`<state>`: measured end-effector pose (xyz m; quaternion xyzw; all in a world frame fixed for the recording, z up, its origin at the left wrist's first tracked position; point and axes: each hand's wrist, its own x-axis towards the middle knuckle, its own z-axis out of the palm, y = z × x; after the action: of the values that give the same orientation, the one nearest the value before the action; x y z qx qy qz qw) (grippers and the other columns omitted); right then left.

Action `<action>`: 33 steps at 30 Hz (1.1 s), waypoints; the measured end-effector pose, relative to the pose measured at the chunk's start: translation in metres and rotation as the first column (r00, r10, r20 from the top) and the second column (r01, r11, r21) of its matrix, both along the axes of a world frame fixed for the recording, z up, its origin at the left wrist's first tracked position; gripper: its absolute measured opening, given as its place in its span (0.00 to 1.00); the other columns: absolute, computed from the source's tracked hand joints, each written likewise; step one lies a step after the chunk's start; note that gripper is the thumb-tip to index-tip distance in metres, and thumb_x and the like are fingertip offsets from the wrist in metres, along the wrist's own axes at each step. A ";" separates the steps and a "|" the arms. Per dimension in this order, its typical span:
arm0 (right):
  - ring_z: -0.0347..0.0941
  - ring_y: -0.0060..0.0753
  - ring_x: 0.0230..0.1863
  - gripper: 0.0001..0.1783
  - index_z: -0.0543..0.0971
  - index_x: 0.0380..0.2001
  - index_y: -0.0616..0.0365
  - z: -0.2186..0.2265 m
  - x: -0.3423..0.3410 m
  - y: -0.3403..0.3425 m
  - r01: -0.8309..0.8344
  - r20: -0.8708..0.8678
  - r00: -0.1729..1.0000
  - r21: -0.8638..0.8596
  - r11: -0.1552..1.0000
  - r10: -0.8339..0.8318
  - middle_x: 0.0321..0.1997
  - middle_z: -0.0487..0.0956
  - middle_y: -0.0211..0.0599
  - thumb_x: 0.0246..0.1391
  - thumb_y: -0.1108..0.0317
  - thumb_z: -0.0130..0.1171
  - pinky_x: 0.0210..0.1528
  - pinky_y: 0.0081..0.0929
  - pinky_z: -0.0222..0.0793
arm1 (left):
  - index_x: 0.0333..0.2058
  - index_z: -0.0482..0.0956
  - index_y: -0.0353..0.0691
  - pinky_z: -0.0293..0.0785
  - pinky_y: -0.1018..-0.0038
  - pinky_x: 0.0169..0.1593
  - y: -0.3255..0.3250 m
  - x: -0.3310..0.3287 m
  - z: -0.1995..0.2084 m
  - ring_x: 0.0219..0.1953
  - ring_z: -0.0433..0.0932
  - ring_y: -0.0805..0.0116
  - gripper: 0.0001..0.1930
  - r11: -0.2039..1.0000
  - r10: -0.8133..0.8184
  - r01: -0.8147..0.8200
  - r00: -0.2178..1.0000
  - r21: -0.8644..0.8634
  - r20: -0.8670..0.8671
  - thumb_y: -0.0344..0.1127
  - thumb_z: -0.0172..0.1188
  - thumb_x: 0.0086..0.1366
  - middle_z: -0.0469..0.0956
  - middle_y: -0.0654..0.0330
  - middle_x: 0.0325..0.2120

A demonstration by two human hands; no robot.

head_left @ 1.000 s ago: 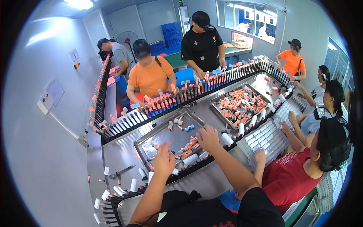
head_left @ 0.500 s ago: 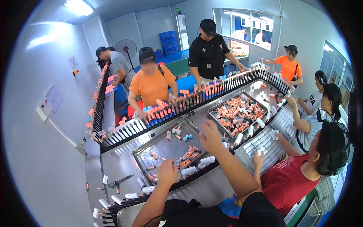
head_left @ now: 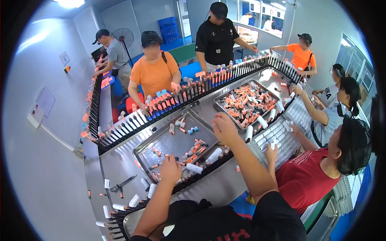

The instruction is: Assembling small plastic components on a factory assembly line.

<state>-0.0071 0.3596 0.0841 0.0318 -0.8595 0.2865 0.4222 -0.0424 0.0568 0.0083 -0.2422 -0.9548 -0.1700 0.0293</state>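
Observation:
My left hand [head_left: 171, 170] is over the front part of a shallow metal tray [head_left: 161, 141], beside the white tubes. Its fingers are curled together, and what they hold, if anything, is hidden. At the tray's right rim, my right hand [head_left: 225, 128] is raised with bent fingers drawn together; its grip is hidden too. Small orange and grey cylinders [head_left: 196, 150] lie loose in this tray, and a light-blue piece [head_left: 193, 129] lies farther back. White tubes [head_left: 194, 168] stand slanted on the black conveyor along the tray's near side.
A second metal tray [head_left: 216, 105] to the right holds a heap of orange pieces [head_left: 249, 102]. A black pegged conveyor [head_left: 177, 94] loops around the table. A black-handled tool [head_left: 122, 183] lies at left. Several co-workers sit or stand around, one in red [head_left: 301, 172] close at right.
The whole view has tilted down and shifted slightly. My left hand stays at the tray's front, and my right hand stays at its right rim. White tubes on the near conveyor have shifted.

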 end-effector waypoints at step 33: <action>0.79 0.53 0.41 0.09 0.82 0.37 0.57 -0.103 0.008 0.052 0.378 0.423 0.826 0.077 0.923 -0.374 0.34 0.82 0.46 0.55 0.68 0.56 0.45 0.48 0.75 | 0.55 0.71 0.32 0.75 0.51 0.46 0.046 0.005 0.103 0.42 0.79 0.41 0.22 0.855 -0.244 0.262 0.965 0.448 -0.098 0.39 0.55 0.68 0.80 0.41 0.39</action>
<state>0.0008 0.4113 -0.0188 -0.2039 -0.9189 0.2020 0.2707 -0.0374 0.1032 0.1110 -0.3551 -0.8469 -0.3875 0.0808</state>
